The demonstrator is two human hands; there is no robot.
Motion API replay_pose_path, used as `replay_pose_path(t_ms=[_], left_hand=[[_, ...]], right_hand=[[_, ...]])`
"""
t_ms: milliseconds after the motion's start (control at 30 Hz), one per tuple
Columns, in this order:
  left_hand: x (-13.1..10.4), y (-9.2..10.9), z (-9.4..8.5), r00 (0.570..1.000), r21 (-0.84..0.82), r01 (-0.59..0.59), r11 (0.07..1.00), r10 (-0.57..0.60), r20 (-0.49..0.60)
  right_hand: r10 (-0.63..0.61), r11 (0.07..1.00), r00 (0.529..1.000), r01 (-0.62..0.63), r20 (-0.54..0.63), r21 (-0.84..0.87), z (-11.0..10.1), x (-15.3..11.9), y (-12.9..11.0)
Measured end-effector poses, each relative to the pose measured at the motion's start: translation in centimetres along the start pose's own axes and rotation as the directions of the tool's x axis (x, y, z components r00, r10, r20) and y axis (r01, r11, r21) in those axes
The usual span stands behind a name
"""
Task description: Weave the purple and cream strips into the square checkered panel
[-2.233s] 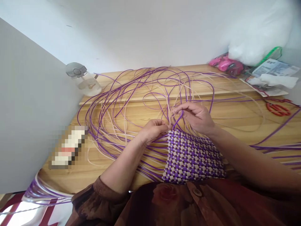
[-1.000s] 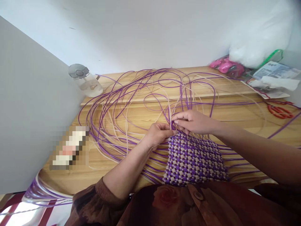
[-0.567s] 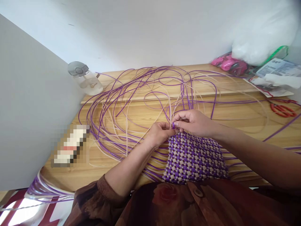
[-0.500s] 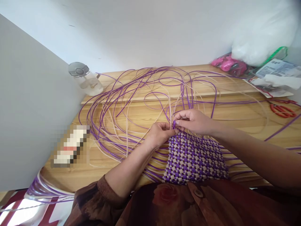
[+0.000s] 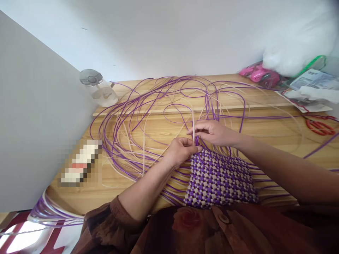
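A purple-and-beige checkered woven panel (image 5: 222, 176) lies in front of me, its loose plastic strands running out on the sides and far edge. At its far left corner my left hand (image 5: 182, 150) is closed, thumb and index finger pinching the weave where strands come out. A beige strand (image 5: 193, 123) rises upright from that corner. My right hand (image 5: 212, 133) is just above, its fingers stretched out behind the beige strand and the thumb apart from them. A short purple loop (image 5: 197, 140) stands between the two hands.
Long purple and beige strands spread in loops over the wooden table (image 5: 159, 132). A clear bottle (image 5: 102, 91) stands back left, near a blurred-out item (image 5: 82, 164). At right lie red-handled pliers or scissors (image 5: 320, 127), papers (image 5: 309, 83) and a pink bundle (image 5: 261, 74).
My right hand has let go of the purple strand and moved slightly up and left, its fingers now behind the beige strand. My left hand keeps its pinch on the corner.
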State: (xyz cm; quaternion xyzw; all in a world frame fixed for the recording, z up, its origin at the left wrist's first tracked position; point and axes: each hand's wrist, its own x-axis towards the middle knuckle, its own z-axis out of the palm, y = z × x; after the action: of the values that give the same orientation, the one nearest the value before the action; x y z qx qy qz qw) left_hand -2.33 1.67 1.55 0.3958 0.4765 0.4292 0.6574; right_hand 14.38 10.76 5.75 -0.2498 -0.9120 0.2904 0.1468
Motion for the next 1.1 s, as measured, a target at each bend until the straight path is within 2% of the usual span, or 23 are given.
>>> replay_pose_path(t_ms=[100,200,300,367,433,500,600,700,867,1000,1100], left_hand=[[0.0,0.1,0.0,0.999,-0.009,0.033,0.999,-0.033,0.015],[0.2,-0.2,-0.2,0.998,0.005,0.056,0.998,-0.056,0.023],[0.3,-0.5,-0.3,0.999,0.02,0.045,0.999,-0.045,-0.001],[0.2,-0.6,-0.2,1.0,0.009,0.009,1.0,-0.009,0.002],[0.1,-0.5,0.0,1.0,-0.039,-0.018,0.999,0.019,0.017],[0.1,-0.4,0.1,0.999,-0.109,-0.003,0.994,0.007,0.032],[0.1,-0.3,0.3,0.998,-0.181,0.055,0.982,-0.047,0.048],[0.2,-0.1,0.2,0.995,-0.213,0.086,0.973,-0.073,0.065],[0.2,0.1,0.0,0.991,-0.246,0.103,0.964,-0.079,0.103],[0.0,0.2,0.1,0.998,-0.27,0.019,0.963,0.0,0.068],[-0.1,0.2,0.4,1.0,-0.223,0.006,0.975,-0.004,0.01]], right_hand=[[-0.094,0.977,0.996,0.091,-0.006,-0.194,-1.4,-0.7,0.5],[-0.19,0.927,0.982,0.186,0.02,-0.326,-2.4,-1.8,-0.6],[-0.257,0.91,0.958,0.285,0.13,-0.301,-2.4,-1.8,-2.8],[-0.26,0.927,0.951,0.294,0.167,-0.232,-1.9,-1.1,-3.6],[-0.197,0.957,0.974,0.215,0.107,-0.195,-1.2,-0.1,-3.5],[-0.079,0.98,0.997,0.081,0.016,-0.182,-0.7,0.6,-2.6],[0.066,0.975,0.993,-0.086,-0.099,-0.203,-0.6,0.4,-1.5],[0.148,0.947,0.979,-0.181,-0.139,-0.264,-1.0,-1.1,-1.9],[0.298,0.908,0.954,-0.278,0.017,-0.315,-1.7,-2.9,-4.3],[0.347,0.928,0.926,-0.316,0.15,-0.195,-1.5,-3.1,-5.1],[0.417,0.909,0.898,-0.409,0.14,-0.088,-0.9,-3.3,-5.2]])
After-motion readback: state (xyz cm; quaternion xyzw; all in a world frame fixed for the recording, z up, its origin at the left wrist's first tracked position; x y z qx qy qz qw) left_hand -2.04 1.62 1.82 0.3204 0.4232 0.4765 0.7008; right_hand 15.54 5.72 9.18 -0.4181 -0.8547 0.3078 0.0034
